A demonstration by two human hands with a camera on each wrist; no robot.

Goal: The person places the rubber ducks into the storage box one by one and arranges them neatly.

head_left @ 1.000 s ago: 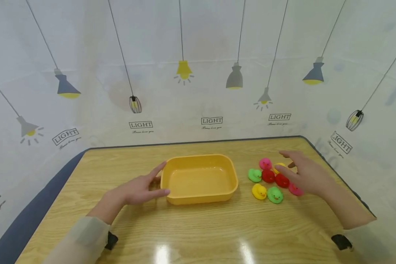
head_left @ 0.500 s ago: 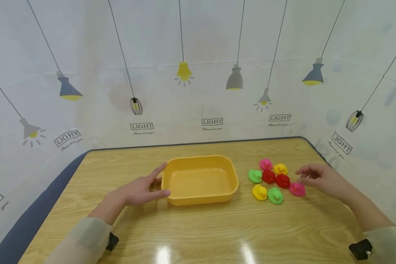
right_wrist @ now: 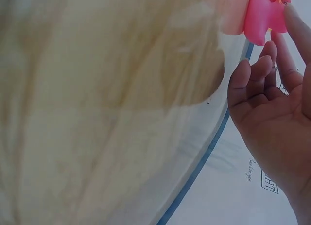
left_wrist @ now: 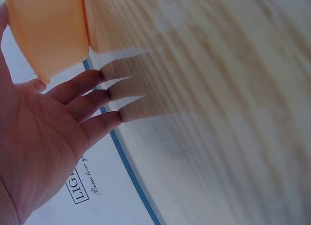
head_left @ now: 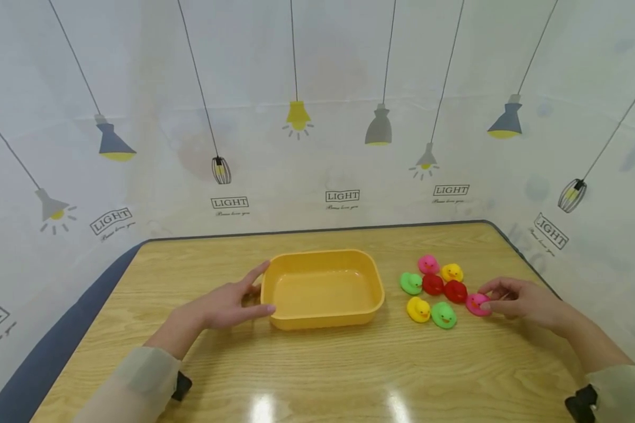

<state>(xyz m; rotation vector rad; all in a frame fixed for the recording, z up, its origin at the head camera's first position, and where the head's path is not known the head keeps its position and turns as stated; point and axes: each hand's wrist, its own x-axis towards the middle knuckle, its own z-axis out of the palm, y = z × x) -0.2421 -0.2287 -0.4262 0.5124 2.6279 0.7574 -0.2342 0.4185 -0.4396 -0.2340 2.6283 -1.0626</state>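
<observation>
A yellow plastic tub (head_left: 323, 258) stands mid-table. My left hand (head_left: 246, 295) lies flat on the wood with straight fingers against the tub's left wall; the left wrist view shows the same hand (left_wrist: 73, 101) beside the tub (left_wrist: 48, 25). Right of the tub sits a cluster of small rubber ducks: pink (head_left: 427, 264), yellow (head_left: 451, 272), green (head_left: 411, 283), two red (head_left: 432, 284), another yellow (head_left: 418, 309) and another green (head_left: 444, 315). My right hand (head_left: 485, 297) pinches the rightmost pink duck (head_left: 475, 304) at its fingertips, and the right wrist view shows this hand (right_wrist: 277, 38) on the duck (right_wrist: 262, 16).
The wooden table (head_left: 317, 364) has a dark rim; its right edge (head_left: 518, 249) runs close behind my right hand. A white sheet printed with lamps (head_left: 344, 147) walls in the back and both sides.
My right hand has drawn back from over the ducks, dropped to the table and closed its fingertips on the rightmost pink duck. The left hand and tub have not moved.
</observation>
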